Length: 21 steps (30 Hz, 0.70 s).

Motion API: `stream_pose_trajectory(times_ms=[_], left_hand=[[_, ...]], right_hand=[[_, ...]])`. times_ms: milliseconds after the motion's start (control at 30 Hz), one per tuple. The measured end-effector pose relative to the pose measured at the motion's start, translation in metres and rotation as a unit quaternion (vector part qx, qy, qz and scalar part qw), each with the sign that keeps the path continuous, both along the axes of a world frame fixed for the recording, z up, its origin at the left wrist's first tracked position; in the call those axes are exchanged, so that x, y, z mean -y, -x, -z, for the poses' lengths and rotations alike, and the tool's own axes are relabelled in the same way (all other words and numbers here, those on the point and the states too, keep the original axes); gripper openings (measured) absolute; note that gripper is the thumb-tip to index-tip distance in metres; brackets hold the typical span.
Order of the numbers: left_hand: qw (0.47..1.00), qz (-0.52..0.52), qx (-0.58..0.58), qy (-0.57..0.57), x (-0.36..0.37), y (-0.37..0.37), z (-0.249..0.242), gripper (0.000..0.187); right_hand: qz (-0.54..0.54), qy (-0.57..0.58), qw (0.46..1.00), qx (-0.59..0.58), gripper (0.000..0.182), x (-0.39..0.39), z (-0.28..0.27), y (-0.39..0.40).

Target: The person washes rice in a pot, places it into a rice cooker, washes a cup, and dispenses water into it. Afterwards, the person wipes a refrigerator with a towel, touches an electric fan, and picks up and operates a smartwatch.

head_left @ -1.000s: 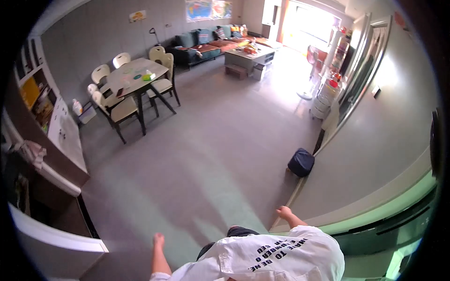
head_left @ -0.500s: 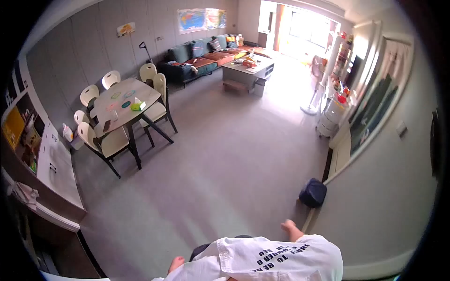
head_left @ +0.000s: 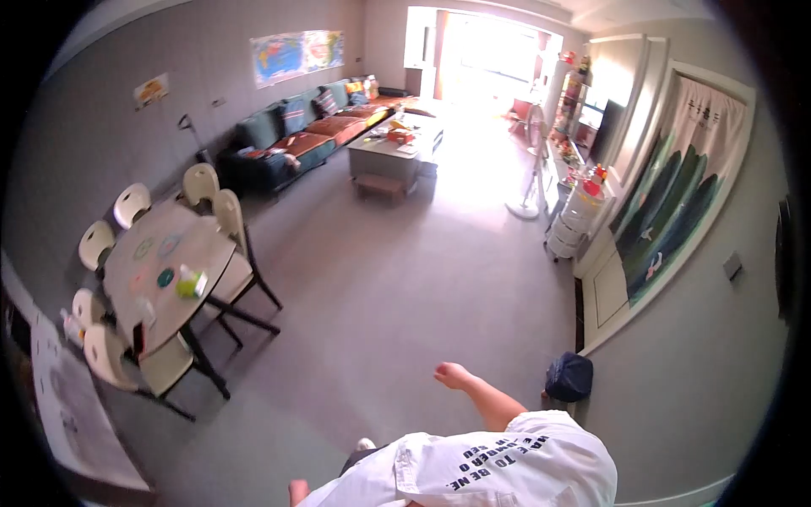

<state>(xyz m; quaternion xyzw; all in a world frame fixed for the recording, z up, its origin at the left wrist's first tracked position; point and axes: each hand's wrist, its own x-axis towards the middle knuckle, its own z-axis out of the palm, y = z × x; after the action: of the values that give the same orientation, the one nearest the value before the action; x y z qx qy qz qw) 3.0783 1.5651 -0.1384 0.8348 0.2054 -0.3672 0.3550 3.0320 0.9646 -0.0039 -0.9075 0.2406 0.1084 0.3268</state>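
My right hand (head_left: 454, 375) is out in front of the white shirt (head_left: 507, 460), over the grey floor. Its fingers look curled, but blur hides whether anything is in them. Only a small part of my left hand (head_left: 298, 490) shows at the bottom edge, left of the shirt, and its fingers cannot be made out. Neither hand touches any furniture. A dark blue bag (head_left: 568, 377) lies on the floor by the right wall, to the right of my right hand.
At left stands a dining table (head_left: 127, 291) with several white chairs. A sofa (head_left: 253, 173) lines the back left wall, with a coffee table (head_left: 380, 162) before it. A standing fan (head_left: 524, 208), a white drawer unit (head_left: 574, 221) and a curtained doorway (head_left: 672, 207) are at right.
The view has turned right and moved forward. My right hand has swung forward and to the left across my front. My left hand has dropped lower, towards the bottom edge.
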Motion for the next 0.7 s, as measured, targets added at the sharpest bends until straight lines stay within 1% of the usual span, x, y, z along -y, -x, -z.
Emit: stream_pose_trajectory(times_ms=[33, 67, 100, 133, 167, 200, 233, 267, 300, 333, 367, 400, 433, 500, 533, 567, 600, 633, 667, 700], left_hand=[[1.0, -0.001, 0.01, 0.013, 0.028, -0.066, 0.002, 0.012], [0.999, 0.005, 0.026, 0.023, 0.058, -0.127, 0.005, 0.012], [0.998, 0.034, 0.055, 0.024, 0.096, -0.188, 0.009, 0.015], [0.985, 0.068, 0.154, 0.026, 0.133, -0.244, 0.02, 0.02], [0.982, 0.128, 0.141, 0.005, 0.177, -0.296, -0.001, 0.023], [0.982, 0.1, 0.15, 0.055, 0.22, -0.331, -0.021, 0.023], [0.963, 0.171, 0.181, 0.105, 0.253, -0.389, -0.001, 0.017], [0.962, 0.136, 0.175, 0.16, 0.292, -0.414, -0.02, 0.018], [0.957, 0.1, 0.169, 0.215, 0.334, -0.443, -0.038, 0.019], [0.956, 0.109, 0.17, 0.215, 0.367, -0.465, -0.047, 0.019], [0.947, 0.09, 0.175, 0.254, 0.405, -0.491, -0.044, 0.02], [0.937, 0.069, 0.18, 0.292, 0.438, -0.514, -0.038, 0.022], [0.935, 0.074, 0.18, 0.296, 0.466, -0.523, -0.04, 0.022], [0.951, 0.117, 0.142, 0.249, 0.511, -0.526, -0.048, 0.022], [0.954, 0.162, 0.151, 0.2, 0.523, -0.531, -0.02, 0.021], [0.954, 0.208, 0.16, 0.146, 0.534, -0.54, 0.002, 0.02], [0.956, 0.248, 0.087, 0.127, 0.541, -0.535, -0.009, 0.021], [0.939, 0.338, -0.012, 0.062, 0.549, -0.537, -0.022, 0.022], [0.942, 0.328, 0.006, 0.064, 0.552, -0.527, -0.022, 0.022], [0.914, 0.393, 0.021, 0.1, 0.551, -0.536, -0.004, 0.024]], right_hand=[[0.037, 0.026, 0.998, -0.032, 0.032, 0.031, 0.022, 0.007], [0.094, 0.031, 0.993, -0.06, 0.032, 0.053, 0.026, 0.021], [0.184, 0.044, 0.981, -0.052, 0.035, 0.067, 0.031, 0.04], [0.267, 0.036, 0.96, -0.072, 0.036, 0.077, 0.027, 0.061], [0.322, 0.025, 0.943, -0.084, 0.038, 0.089, 0.039, 0.086], [0.356, 0.026, 0.925, -0.127, 0.038, 0.097, 0.05, 0.113], [0.41, 0.029, 0.901, -0.139, 0.038, 0.093, 0.052, 0.136], [0.419, -0.012, 0.889, -0.183, 0.037, 0.097, 0.061, 0.166], [0.419, 0.032, 0.885, -0.201, 0.038, 0.092, 0.076, 0.195], [0.396, 0.021, 0.887, -0.236, 0.039, 0.1, 0.112, 0.234], [0.404, 0.019, 0.892, -0.202, 0.039, 0.1, 0.162, 0.285], [0.426, -0.011, 0.867, -0.258, 0.04, 0.097, 0.152, 0.295], [0.449, -0.041, 0.837, -0.309, 0.041, 0.103, 0.134, 0.283], [0.466, -0.068, 0.811, -0.348, 0.042, 0.142, 0.12, 0.245], [0.468, -0.074, 0.808, -0.351, 0.043, 0.168, 0.12, 0.221], [0.459, -0.071, 0.812, -0.354, 0.044, 0.202, 0.124, 0.19], [0.439, -0.062, 0.823, -0.354, 0.045, 0.241, 0.133, 0.157], [0.412, -0.046, 0.84, -0.349, 0.045, 0.282, 0.144, 0.119], [0.387, -0.027, 0.857, -0.339, 0.046, 0.328, 0.154, 0.072], [0.377, -0.006, 0.87, -0.319, 0.047, 0.373, 0.153, 0.014]])
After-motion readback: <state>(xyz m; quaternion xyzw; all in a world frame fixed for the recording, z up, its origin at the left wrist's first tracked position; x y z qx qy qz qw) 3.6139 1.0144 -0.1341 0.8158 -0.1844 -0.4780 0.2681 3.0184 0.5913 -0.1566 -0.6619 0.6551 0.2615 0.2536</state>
